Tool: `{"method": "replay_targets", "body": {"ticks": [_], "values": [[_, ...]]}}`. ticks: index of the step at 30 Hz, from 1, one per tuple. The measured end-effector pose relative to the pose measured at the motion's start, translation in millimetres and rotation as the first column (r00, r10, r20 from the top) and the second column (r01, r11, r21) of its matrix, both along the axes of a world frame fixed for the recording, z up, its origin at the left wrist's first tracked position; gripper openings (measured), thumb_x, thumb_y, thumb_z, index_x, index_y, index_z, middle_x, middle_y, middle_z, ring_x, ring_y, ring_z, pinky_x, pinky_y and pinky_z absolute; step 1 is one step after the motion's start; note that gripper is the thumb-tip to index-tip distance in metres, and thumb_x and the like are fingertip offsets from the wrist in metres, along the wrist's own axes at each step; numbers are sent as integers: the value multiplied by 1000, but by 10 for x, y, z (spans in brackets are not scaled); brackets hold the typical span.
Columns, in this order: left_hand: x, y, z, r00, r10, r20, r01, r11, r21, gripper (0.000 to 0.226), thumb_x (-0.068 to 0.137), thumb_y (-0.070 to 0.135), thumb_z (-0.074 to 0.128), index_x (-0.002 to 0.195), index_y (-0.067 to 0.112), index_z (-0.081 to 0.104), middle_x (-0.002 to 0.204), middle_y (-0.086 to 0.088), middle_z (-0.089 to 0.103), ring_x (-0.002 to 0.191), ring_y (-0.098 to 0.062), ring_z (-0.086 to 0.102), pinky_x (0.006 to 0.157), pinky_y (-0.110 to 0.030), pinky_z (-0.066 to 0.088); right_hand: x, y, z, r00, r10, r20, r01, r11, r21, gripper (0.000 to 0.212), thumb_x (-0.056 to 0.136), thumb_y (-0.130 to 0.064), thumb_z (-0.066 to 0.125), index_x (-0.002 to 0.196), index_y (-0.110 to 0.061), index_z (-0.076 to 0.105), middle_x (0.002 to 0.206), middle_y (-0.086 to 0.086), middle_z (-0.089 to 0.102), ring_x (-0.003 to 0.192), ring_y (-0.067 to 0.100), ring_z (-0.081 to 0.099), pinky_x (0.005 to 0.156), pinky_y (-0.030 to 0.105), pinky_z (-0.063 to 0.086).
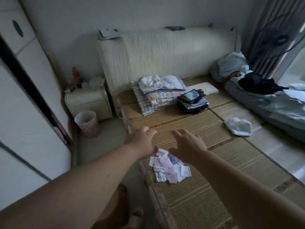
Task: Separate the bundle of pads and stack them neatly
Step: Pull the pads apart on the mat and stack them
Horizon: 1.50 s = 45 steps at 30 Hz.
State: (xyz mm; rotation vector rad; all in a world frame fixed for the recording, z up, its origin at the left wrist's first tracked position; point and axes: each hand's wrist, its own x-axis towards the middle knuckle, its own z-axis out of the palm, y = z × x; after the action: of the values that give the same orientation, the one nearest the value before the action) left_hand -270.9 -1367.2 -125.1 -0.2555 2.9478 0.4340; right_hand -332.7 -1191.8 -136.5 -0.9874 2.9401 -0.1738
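A loose heap of small wrapped pads [168,167], white, pink and one blue-patterned, lies on the woven bed mat [198,195] near its left edge. My left hand [142,139] hovers just beyond the heap's upper left, fingers apart, holding nothing. My right hand [186,142] is stretched out above the heap's upper right, fingers spread and empty. Both forearms reach in from the bottom of the view. The wrists cover a little of the heap's far side.
Folded blankets [158,91] and a pile of dark folded clothes [192,101] sit near the headboard. A white cloth [238,126] lies to the right, blue bedding [264,103] beyond it. A nightstand [87,100] and pink bin [87,123] stand left of the bed.
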Motion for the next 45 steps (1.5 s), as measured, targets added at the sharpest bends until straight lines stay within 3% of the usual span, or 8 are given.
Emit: {"method": "replay_targets", "body": {"ticks": [3, 9, 13, 20, 31, 45], "values": [[-602, -137, -111, 994, -111, -6, 111, 994, -24, 70, 80, 44, 56, 144, 27, 33, 155, -7, 27, 137, -31, 29, 107, -47, 33, -413, -52, -106, 994, -96, -48, 97, 995, 13, 72, 80, -55, 58, 142, -31, 28, 137, 4, 49, 111, 23, 57, 87, 43, 47], [-1650, -334, -187, 946, -324, 20, 324, 946, -31, 68, 83, 44, 54, 144, 27, 31, 155, -8, 26, 138, -30, 28, 106, -49, 34, -1022, -232, -229, 957, -289, 14, 289, 956, 48, 74, 81, -54, 60, 143, -31, 26, 139, 6, 48, 106, 21, 60, 85, 44, 52], [-2054, -329, -263, 908, -419, 22, 419, 907, -34, 67, 83, 45, 54, 144, 28, 31, 154, -6, 26, 137, -30, 28, 105, -49, 33, -1160, -235, -278, 925, -380, 22, 379, 925, 34, 76, 80, -53, 61, 143, -34, 25, 140, 4, 48, 111, 22, 58, 91, 46, 48], [-2384, -70, -442, 847, -528, 60, 531, 846, -44, 66, 84, 47, 55, 144, 29, 30, 155, -6, 26, 139, -28, 27, 107, -50, 31, -1310, 45, -315, 877, -480, 35, 480, 877, 17, 80, 79, -53, 60, 145, -34, 20, 139, 4, 47, 109, 22, 57, 89, 45, 47], [-2671, 525, -426, 766, -641, 54, 643, 765, -31, 69, 84, 45, 54, 145, 32, 26, 155, -2, 25, 140, -24, 25, 109, -48, 25, -1495, 566, -457, 787, -609, 98, 612, 791, 0, 84, 79, -56, 57, 146, -38, 11, 150, 7, 35, 127, 26, 45, 100, 49, 40], [-3618, 650, -641, 530, -848, -4, 848, 529, 39, 71, 82, 49, 56, 145, 37, 24, 157, 0, 21, 143, -22, 19, 111, -52, 22, -2079, 384, -582, 562, -825, 57, 824, 564, 57, 84, 80, -55, 59, 147, -36, 12, 154, 9, 27, 136, 29, 34, 105, 52, 33]]}}
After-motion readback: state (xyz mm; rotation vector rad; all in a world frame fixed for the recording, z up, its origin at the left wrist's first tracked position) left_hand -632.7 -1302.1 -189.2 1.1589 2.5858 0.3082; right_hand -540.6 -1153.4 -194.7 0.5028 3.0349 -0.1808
